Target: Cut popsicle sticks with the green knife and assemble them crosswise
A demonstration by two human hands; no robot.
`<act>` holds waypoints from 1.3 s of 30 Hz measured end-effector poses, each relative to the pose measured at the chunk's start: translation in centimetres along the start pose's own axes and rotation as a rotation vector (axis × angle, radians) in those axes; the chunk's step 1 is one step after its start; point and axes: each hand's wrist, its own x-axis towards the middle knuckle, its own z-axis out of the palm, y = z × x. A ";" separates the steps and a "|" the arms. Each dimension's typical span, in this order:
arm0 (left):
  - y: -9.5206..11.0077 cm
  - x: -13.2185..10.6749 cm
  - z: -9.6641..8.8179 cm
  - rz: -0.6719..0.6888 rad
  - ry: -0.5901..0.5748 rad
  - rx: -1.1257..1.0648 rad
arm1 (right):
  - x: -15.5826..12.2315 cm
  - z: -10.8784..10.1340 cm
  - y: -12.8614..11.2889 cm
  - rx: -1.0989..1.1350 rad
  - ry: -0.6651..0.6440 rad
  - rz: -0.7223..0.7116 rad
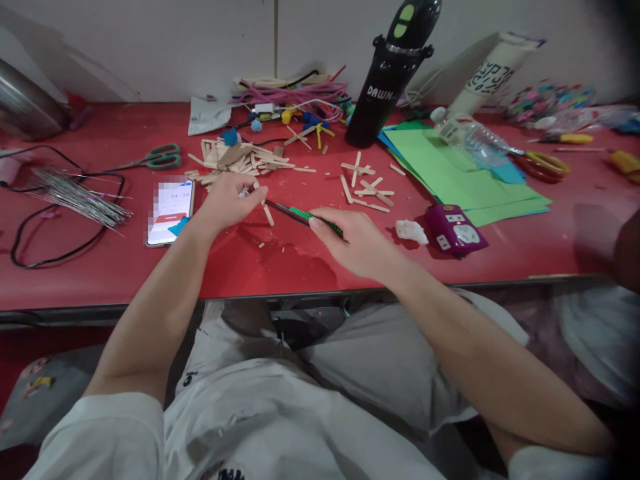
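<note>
My left hand (pixel 227 201) is closed in a pinch around a small wooden craft stick (pixel 269 214), whose lower end sticks out below the fingers. My right hand (pixel 356 241) grips a green and black utility knife (pixel 301 215). Its dark blade end points left and reaches close to my left fingertips and the stick; whether it touches the stick I cannot tell. Just behind my left hand lies a heap of wooden sticks (pixel 245 159). Farther right, several crossed short sticks (pixel 367 191) rest on the red table (pixel 280 273), with small wood chips near my hands.
At left are a lit phone (pixel 173 203), green-handled scissors (pixel 163 157) and thin wires (pixel 83 197). Behind stands a black bottle (pixel 377 93). At right lie green paper sheets (pixel 430 157), a plastic bottle (pixel 470 137), a white crumpled piece (pixel 411 231) and a purple packet (pixel 455 230).
</note>
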 end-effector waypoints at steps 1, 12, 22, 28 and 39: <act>0.0 0.0 0.0 0.000 0.000 0.000 | 0.0 0.0 0.0 0.000 0.006 0.004; -0.3 0.1 0.1 0.002 -0.002 0.009 | 0.0 0.3 0.2 -0.009 -0.004 -0.002; -0.2 0.1 0.1 -0.004 0.007 -0.007 | 0.0 0.4 0.5 -0.017 0.004 -0.016; -0.3 0.1 0.1 -0.002 0.008 0.001 | 0.0 0.4 0.4 -0.020 0.001 -0.013; -0.2 0.1 0.1 -0.022 0.001 -0.012 | 0.1 0.9 0.6 -0.019 0.024 -0.025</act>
